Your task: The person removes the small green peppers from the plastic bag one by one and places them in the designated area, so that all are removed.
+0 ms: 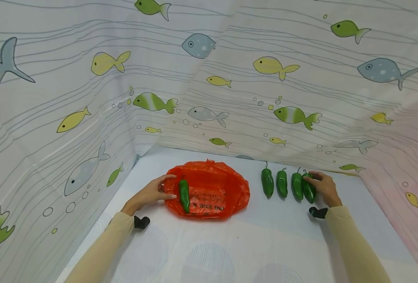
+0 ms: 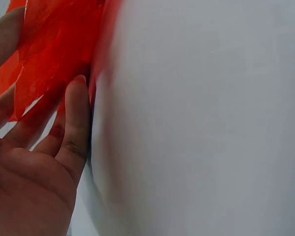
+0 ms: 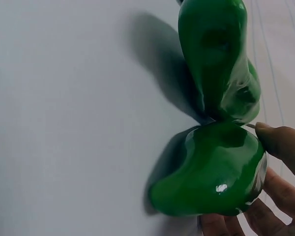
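Observation:
A red plastic bag (image 1: 230, 188) with dark lettering lies with its mouth spread. Inside it on the left is a green pepper (image 1: 184, 195). My left hand (image 1: 153, 193) is at the bag's left edge; in the left wrist view its fairly straight fingers touch the red film (image 2: 59, 44), thumb apart. My right hand (image 1: 325, 188) holds the rightmost green pepper (image 3: 211, 172) of a row by its stem end, thumb at the stem and fingers round the far side. A neighbouring pepper (image 1: 297, 185) touches the held one.
Two more green peppers stand in the row, a left one (image 1: 267, 182) and a middle one (image 1: 281, 183), stems pointing away. A white tabletop (image 1: 258, 243) lies under everything. Fish-printed sheeting (image 1: 244, 98) rises behind and along both sides.

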Demonstrator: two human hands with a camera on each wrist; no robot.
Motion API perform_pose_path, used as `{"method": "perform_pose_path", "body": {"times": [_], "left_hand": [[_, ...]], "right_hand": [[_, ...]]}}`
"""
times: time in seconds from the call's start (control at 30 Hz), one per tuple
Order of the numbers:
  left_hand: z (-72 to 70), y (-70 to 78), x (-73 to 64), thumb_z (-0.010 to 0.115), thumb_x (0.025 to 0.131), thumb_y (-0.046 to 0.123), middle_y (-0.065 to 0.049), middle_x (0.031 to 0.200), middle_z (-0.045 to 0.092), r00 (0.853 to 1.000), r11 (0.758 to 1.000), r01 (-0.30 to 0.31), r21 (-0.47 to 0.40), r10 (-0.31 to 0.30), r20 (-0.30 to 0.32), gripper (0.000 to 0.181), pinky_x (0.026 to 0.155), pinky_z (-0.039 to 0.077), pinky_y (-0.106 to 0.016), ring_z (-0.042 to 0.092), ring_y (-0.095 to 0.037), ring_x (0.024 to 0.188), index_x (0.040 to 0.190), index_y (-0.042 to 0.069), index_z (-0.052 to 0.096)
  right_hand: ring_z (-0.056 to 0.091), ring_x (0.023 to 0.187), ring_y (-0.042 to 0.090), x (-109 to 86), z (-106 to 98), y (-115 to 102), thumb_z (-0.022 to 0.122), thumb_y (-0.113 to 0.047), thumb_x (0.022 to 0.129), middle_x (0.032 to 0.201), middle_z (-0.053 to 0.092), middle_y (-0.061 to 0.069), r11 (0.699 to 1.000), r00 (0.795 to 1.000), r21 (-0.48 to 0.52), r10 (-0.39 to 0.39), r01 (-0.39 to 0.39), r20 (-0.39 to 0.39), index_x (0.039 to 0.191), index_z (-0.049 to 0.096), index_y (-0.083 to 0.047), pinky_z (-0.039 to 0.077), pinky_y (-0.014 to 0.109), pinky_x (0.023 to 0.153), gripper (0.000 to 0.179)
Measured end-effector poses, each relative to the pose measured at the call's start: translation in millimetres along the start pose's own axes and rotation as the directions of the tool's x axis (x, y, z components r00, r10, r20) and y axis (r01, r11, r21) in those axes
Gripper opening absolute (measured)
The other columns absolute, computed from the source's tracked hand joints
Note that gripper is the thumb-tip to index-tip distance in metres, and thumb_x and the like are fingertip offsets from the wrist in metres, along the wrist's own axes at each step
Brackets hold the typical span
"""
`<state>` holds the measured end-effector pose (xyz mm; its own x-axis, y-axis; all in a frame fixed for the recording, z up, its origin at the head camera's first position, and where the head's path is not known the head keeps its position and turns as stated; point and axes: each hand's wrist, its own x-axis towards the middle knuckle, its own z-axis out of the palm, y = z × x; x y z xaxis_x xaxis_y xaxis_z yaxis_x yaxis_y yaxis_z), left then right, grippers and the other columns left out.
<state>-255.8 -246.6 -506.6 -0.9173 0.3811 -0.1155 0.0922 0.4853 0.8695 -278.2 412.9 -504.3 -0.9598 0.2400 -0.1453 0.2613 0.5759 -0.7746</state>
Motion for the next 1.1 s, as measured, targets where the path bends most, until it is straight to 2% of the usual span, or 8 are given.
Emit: {"method": "perform_pose_path", "body": {"times": [0.17,0.3,0.43,0.6,0.73,0.83,0.93,1.1], "left_hand": [[-0.5,-0.8,0.6,0.086,0.086,0.03,-0.012,0.133,0.055,1.0,1.0,-0.015,0.002,0.015,-0.003,0.078,0.086,0.045,-0.039,0.052,-0.029,0.105,0.153,0.021,0.046],[-1.0,-1.9,1.9,0.086,0.087,0.029,-0.012,0.124,0.055,1.0,1.0,-0.019,0.0,0.019,-0.001,0.078,0.08,0.044,-0.038,0.051,-0.028,0.099,0.153,0.019,0.045],[-0.9,-3.0,2.2,0.086,0.086,0.029,-0.012,0.128,0.055,1.0,1.0,-0.016,-0.001,0.016,0.002,0.079,0.081,0.044,-0.039,0.051,-0.028,0.1,0.154,0.019,0.045],[-1.0,-2.6,1.5,0.086,0.086,0.03,-0.012,0.132,0.055,1.0,1.0,-0.008,0.0,0.008,0.002,0.08,0.083,0.044,-0.039,0.052,-0.029,0.102,0.154,0.018,0.045],[-1.7,-1.5,1.2,0.087,0.085,0.032,-0.012,0.12,0.056,1.0,1.0,-0.004,0.006,0.004,-0.003,0.081,0.078,0.043,-0.037,0.051,-0.027,0.095,0.153,0.019,0.045],[-1.9,-0.8,1.3,0.087,0.085,0.032,-0.013,0.116,0.054,1.0,1.0,0.002,0.011,-0.002,-0.007,0.081,0.076,0.042,-0.037,0.05,-0.027,0.094,0.153,0.02,0.045],[-1.6,-0.9,1.9,0.086,0.085,0.032,-0.012,0.124,0.054,1.0,1.0,0.01,0.015,-0.01,-0.009,0.08,0.08,0.043,-0.038,0.051,-0.028,0.1,0.153,0.021,0.046],[-1.2,-2.2,3.1,0.086,0.085,0.034,-0.011,0.137,0.053,1.0,1.0,0.022,0.02,-0.022,-0.008,0.08,0.086,0.045,-0.039,0.05,-0.029,0.108,0.153,0.023,0.046]], "right_hand": [[0.03,0.143,0.055,-1.4,0,0,0.061,-0.05,0.102,0.156,0.035,0.032,1.0,1.0,0.004,-0.018,0.018,0.003,0.156,0.037,0.001,0.027,0.067,0.112,0.078],[0.042,0.136,0.051,-3.7,-2,0,0.059,-0.05,0.102,0.154,0.04,0.032,1.0,0.999,0.01,-0.027,0.027,-0.03,0.155,0.039,0.002,0.038,0.062,0.107,0.076],[0.044,0.134,0.049,-8.2,-3,-2,0.057,-0.051,0.103,0.153,0.043,0.03,1.0,0.995,-0.001,-0.017,0.017,-0.103,0.153,0.044,0.0,0.041,0.061,0.104,0.073],[0.044,0.136,0.048,-13.7,-4,-10,0.057,-0.055,0.101,0.15,0.048,0.026,0.996,0.982,-0.019,-0.087,0.085,-0.168,0.15,0.05,-0.003,0.039,0.064,0.105,0.071],[0.05,0.13,0.043,-20.6,0,-26,0.06,-0.049,0.102,0.146,0.053,0.024,0.988,0.973,-0.017,-0.156,0.155,-0.172,0.147,0.053,-0.003,0.046,0.055,0.098,0.065],[0.054,0.125,0.04,-26.3,4,-39,0.061,-0.046,0.102,0.143,0.056,0.023,0.982,0.969,-0.016,-0.189,0.189,-0.161,0.145,0.055,-0.004,0.05,0.042,0.09,0.061],[0.056,0.121,0.036,-30.5,11,-49,0.062,-0.048,0.102,0.142,0.057,0.021,0.975,0.966,-0.013,-0.221,0.221,-0.136,0.145,0.055,-0.005,0.049,0.03,0.083,0.061],[0.059,0.115,0.033,-36.7,25,-65,0.065,-0.046,0.101,0.141,0.058,0.019,0.956,0.952,-0.014,-0.293,0.293,-0.087,0.144,0.056,-0.006,0.049,0.022,0.078,0.06]]}}
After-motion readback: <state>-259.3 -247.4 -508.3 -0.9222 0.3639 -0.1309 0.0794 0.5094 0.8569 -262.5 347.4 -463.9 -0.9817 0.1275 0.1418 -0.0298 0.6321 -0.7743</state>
